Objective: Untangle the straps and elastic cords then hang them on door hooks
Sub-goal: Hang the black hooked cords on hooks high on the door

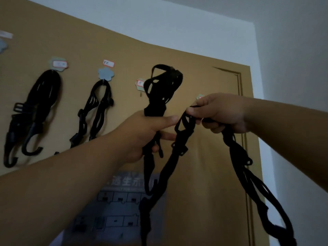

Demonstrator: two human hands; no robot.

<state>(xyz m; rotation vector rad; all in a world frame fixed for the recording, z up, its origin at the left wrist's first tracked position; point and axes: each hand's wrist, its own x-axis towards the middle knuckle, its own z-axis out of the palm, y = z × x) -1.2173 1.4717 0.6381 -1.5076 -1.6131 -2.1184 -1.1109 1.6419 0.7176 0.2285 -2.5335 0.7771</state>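
L hand (142,137) grips black strap bundle (162,89) in front of door (204,77), loops sticking up above fist. R hand (220,112) pinches another strap (248,174) just beside, rest hanging down. Empty hook (141,94) behind bundle.

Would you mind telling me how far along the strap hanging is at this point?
Two bundles already hang on the door: hooked elastic cords at far left and a strap bundle beside them. In hand: the left hand grips a looped black strap bundle raised near the third door hook, which is still bare; the right hand pinches trailing straps. Left: hanging those.
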